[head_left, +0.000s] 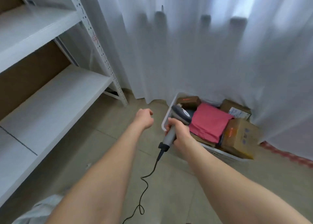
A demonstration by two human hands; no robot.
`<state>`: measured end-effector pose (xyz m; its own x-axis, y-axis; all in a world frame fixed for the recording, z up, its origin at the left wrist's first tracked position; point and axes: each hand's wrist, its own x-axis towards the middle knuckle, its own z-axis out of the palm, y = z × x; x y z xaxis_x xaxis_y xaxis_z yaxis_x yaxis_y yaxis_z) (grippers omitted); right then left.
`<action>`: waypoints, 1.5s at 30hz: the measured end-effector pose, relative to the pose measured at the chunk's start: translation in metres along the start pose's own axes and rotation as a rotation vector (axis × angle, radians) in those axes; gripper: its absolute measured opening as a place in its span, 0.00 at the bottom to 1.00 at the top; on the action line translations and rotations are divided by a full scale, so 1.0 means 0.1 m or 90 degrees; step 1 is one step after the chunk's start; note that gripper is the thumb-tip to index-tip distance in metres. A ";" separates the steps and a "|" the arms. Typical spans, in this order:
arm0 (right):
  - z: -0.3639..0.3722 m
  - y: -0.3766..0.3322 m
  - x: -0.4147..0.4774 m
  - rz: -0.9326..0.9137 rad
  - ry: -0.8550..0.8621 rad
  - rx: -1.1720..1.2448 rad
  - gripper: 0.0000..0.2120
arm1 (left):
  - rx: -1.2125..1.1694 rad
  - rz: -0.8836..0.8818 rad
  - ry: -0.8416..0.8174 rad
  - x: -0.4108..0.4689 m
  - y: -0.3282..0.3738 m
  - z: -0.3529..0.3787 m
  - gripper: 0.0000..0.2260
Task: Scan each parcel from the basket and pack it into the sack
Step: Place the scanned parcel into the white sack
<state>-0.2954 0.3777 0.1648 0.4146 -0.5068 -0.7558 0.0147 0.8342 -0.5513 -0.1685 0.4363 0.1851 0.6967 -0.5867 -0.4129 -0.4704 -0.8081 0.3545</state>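
Note:
A white basket (165,120) stands on the floor by the curtain, filled with several parcels: a pink mailer bag (210,122) on top, a brown cardboard box (240,135) at its right, a small dark box (189,100) at the back. My right hand (179,130) grips the grey handle of a corded barcode scanner (181,115), its head over the basket's left end. My left hand (144,118) hovers above the floor left of the basket, fingers loosely curled, holding nothing. A bit of pale sack fabric (42,208) shows at the bottom left.
White metal shelving (50,91) fills the left side, its corner post (116,86) reaching the floor near the basket. A white curtain (203,54) hangs behind. The scanner's black cable (145,186) trails over the tiled floor between my forearms.

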 end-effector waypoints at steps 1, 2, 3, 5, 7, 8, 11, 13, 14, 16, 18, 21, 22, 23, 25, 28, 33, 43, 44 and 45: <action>-0.08 -0.14 0.09 -0.002 0.007 0.011 0.03 | 0.001 0.010 -0.008 0.11 0.16 0.07 0.17; -0.16 -0.28 0.19 -0.006 0.015 0.022 0.04 | -0.001 0.018 -0.018 0.23 0.31 0.14 0.17; -0.23 -0.41 0.30 -0.014 0.025 0.031 0.05 | 0.000 0.027 -0.027 0.34 0.45 0.22 0.17; -0.38 -0.65 0.54 -0.028 0.049 0.043 0.06 | 0.008 0.041 -0.042 0.61 0.71 0.36 0.17; -0.54 -0.87 0.81 -0.024 0.065 0.056 0.05 | 0.018 0.050 -0.060 0.91 0.95 0.51 0.17; -0.61 -0.97 0.97 -0.017 0.071 0.064 0.04 | 0.019 0.053 -0.068 1.09 1.06 0.59 0.17; -0.81 -1.26 1.52 -0.003 0.128 0.066 0.05 | 0.032 0.065 -0.102 1.67 1.36 0.87 0.16; -0.93 -1.45 1.95 -0.001 0.171 0.068 0.07 | 0.031 0.076 -0.120 2.12 1.55 1.08 0.17; -1.00 -1.53 2.16 -0.003 0.191 0.069 0.07 | 0.033 0.083 -0.132 2.33 1.62 1.20 0.17; -1.15 -1.64 2.55 -0.002 0.220 0.058 0.07 | 0.039 0.092 -0.154 2.70 1.76 1.46 0.18; -1.34 -1.71 2.90 0.010 0.236 0.047 0.07 | 0.043 0.084 -0.185 3.00 1.87 1.74 0.19; -1.64 -1.77 3.36 0.045 0.256 0.038 0.06 | 0.030 0.063 -0.228 3.34 1.99 2.17 0.22; -1.74 -1.79 3.51 0.051 0.265 0.033 0.06 | 0.025 0.051 -0.238 3.43 2.01 2.32 0.23; -1.85 -1.79 3.66 0.055 0.281 0.024 0.08 | 0.018 0.040 -0.245 3.52 2.03 2.47 0.24; -2.02 -1.77 3.96 0.060 0.319 -0.002 0.14 | -0.008 0.012 -0.264 3.71 2.03 2.74 0.28; -2.22 -1.70 4.36 0.062 0.320 -0.029 0.21 | -0.054 -0.044 -0.303 3.96 1.98 3.14 0.39; -2.50 -1.49 4.87 0.076 0.323 -0.069 0.29 | -0.141 -0.146 -0.329 4.23 1.90 3.78 0.49; -2.51 -1.53 4.98 0.110 0.272 -0.091 0.30 | -0.221 -0.102 -0.261 4.23 1.91 3.59 0.24; -2.45 -1.58 4.92 0.109 0.257 -0.080 0.29 | -0.213 -0.085 -0.226 4.21 1.96 3.45 0.24; -2.38 -1.65 4.85 0.108 0.238 -0.069 0.29 | -0.188 -0.070 -0.185 4.18 2.00 3.30 0.25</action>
<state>-0.3136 -0.0575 -0.1949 0.0444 -0.4253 -0.9040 -0.1296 0.8948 -0.4273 -0.1501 0.0116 -0.1935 0.5325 -0.5219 -0.6664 -0.1961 -0.8419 0.5027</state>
